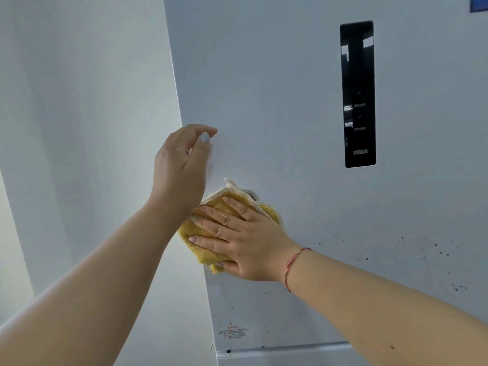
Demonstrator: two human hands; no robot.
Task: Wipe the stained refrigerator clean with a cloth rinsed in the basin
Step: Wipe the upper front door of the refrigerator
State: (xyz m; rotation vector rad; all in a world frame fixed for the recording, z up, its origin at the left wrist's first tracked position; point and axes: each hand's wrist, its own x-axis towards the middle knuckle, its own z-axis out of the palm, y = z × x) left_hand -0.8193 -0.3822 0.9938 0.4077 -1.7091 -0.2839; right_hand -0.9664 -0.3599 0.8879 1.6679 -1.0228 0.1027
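right hand [239, 240] is flat, fingers straight, pressing the yellow terry cloth [200, 243] onto the speckled white fridge door [277, 101], left hand [182, 165] loosely curled near its edge, holding nothing

Right hand [239, 235] flat on yellow cloth [200, 241], fingers straight and spread, pointing toward 10 o'clock, pressing cloth against white refrigerator door [277, 88]. Red string bracelet [293, 262] on right wrist. Left hand [182, 165] at 11 o'clock from cloth, fingers curled loosely, fingertips at door's left edge, holding nothing. Black control panel [357, 93] upright at 2 o'clock from cloth. Dark specks [435, 249] scattered at 3 to 4 o'clock. Warning label [232, 332] at 6 o'clock.
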